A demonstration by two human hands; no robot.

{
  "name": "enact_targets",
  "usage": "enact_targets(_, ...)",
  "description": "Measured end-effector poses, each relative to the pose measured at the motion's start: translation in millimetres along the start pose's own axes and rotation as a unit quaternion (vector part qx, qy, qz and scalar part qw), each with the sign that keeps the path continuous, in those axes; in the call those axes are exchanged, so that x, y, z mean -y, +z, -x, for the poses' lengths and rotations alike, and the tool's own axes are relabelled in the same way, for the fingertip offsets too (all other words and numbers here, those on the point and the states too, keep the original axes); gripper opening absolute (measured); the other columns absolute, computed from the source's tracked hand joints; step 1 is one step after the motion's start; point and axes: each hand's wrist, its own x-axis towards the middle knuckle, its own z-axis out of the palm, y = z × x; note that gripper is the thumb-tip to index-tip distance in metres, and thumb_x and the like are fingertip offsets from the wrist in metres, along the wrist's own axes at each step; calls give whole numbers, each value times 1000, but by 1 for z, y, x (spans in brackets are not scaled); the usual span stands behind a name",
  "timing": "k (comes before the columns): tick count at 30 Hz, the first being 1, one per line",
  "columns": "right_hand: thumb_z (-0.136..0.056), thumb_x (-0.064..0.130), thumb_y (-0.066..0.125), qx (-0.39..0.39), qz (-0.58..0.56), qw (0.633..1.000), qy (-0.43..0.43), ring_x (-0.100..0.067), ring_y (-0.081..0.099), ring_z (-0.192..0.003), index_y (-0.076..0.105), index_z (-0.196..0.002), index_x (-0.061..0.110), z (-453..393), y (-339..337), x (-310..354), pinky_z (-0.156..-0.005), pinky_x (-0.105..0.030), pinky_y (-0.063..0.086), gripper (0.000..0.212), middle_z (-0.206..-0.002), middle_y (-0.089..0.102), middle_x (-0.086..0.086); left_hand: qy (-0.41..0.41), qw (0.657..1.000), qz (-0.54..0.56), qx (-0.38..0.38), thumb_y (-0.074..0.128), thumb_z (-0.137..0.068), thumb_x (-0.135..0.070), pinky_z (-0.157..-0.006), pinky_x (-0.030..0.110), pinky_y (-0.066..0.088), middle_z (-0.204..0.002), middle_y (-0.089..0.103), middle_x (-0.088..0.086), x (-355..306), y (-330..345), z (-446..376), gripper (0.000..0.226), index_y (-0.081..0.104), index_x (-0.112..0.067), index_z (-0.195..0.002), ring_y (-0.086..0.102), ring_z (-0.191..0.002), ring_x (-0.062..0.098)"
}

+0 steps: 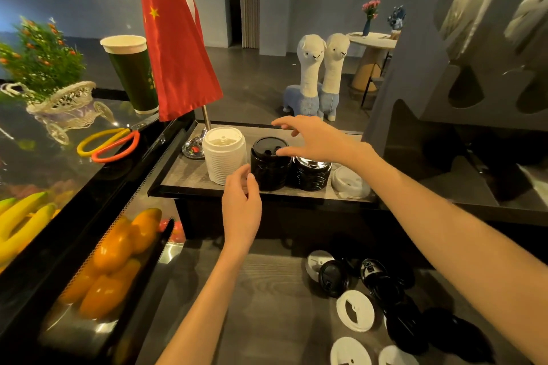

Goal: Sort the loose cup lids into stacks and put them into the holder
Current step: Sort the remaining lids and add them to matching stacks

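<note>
Far left: bananas and oranges behind glass at lower left of frame; wicker cart planter with a small orange-fruited plant above them.
Left: scissors with yellow and orange handles lying flat on the glass top; tall green paper cup upright behind, just beside a red flag on a chrome stand.
Raised shelf: grey wood-grain shelf at frame centre, carrying the stacks in a row.
White lid stack: leftmost on the shelf, upright, touching or nearly touching the tall black lid stack.
Left hand: fingers loosely curled, thumb and fingertips near the base of the tall black stack, between it and the white one; grasp or mere touch cannot be told.
Right hand: spread and relaxed over the tall black stack, thumb at its top rim, holding nothing.
Short black lid stack: just right of the tall one, partly under the right wrist.
Single white lid: on the shelf, right end of the row.
Loose lids: black and white, scattered on the table at lower right of frame.
Background: two plush alpacas standing on the floor, upper centre.
</note>
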Motion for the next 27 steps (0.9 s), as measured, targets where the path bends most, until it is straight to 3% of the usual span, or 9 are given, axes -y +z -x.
enact_targets(2, -94, 39, 73, -70, -81, 994, -8, -6, 65, -107, 59, -139, 23, 31, 4, -2, -94, -28, 57, 50, -125, 68, 5, 32, 999, 20, -22, 48, -107, -26, -78, 6, 45, -120, 64, -11, 3, 1, 14, 22, 62, -25, -125, 60, -102, -2)
enact_targets(6, -95, 25, 74, -123, -190, 973, 42, -3, 69, -94, 73, -118, 23, 115, 34, -13, -79, -17, 56, 23, -105, 74, 11, 41, 998, 7, 53, 54, -104, -19, -72, 12, 50, -96, 69, -9, 37, 23, 50, 12, 65, -22, -103, 65, -86, 4)
enact_targets(9, -95, 28, 74, -77, -225, 963, 128, -4, 70, -89, 76, -108, 29, 172, 78, -29, -74, -17, 55, 13, -96, 74, 12, 35, 983, -55, 172, 61, -100, -14, -67, 11, 47, -87, 70, -7, 78, 48, 77, 9, 65, -22, -97, 63, -76, -1)
enact_targets(12, -92, 22, 77, -5, -238, 947, 215, -2, 71, -82, 76, -103, 26, 218, 138, -57, -75, -21, 57, 12, -89, 75, 9, 5, 920, -171, 353, 68, -92, -16, -79, 26, 56, -89, 73, -4, 127, 75, 105, 11, 69, -21, -102, 65, -77, 2)
enact_targets(14, -88, 18, 80, 58, -213, 939, 263, -5, 71, -84, 74, -107, 23, 244, 178, -78, -83, -33, 60, 21, -94, 75, 4, -22, 870, -210, 446, 72, -87, -18, -83, 29, 57, -98, 75, -2, 152, 91, 127, 21, 71, -17, -108, 68, -85, 9)
enact_targets(17, -83, 20, 85, 143, -137, 936, 289, -18, 63, -115, 63, -128, 21, 268, 220, -98, -99, -40, 53, 50, -125, 65, -2, -59, 815, -245, 523, 87, -80, -24, -81, 13, 46, -119, 66, 2, 176, 107, 154, 52, 65, -15, -125, 60, -98, 9)
enact_targets(22, -78, 27, 89, 179, -79, 938, 286, -27, 44, -141, 40, -152, 17, 273, 249, -105, -114, -38, 40, 89, -153, 40, -5, 7, 773, -318, 549, 94, -59, -49, -117, 45, 35, -138, 41, -1, 200, 126, 190, 103, 44, -24, -145, 39, -131, 27)
enact_targets(24, -78, 32, 89, 178, -66, 941, 279, -29, 41, -143, 35, -155, 16, 269, 257, -105, -117, -39, 37, 96, -156, 38, -7, 37, 756, -356, 549, 94, -55, -53, -118, 48, 35, -145, 35, 0, 205, 132, 202, 114, 37, -26, -151, 31, -135, 30)
enact_targets(27, -76, 42, 89, 191, -20, 946, 260, -31, 42, -142, 33, -154, 15, 263, 268, -103, -117, -41, 35, 100, -153, 43, -10, 73, 770, -372, 514, 93, -59, -47, -111, 43, 40, -143, 35, 0, 213, 135, 209, 109, 38, -21, -150, 33, -128, 26)
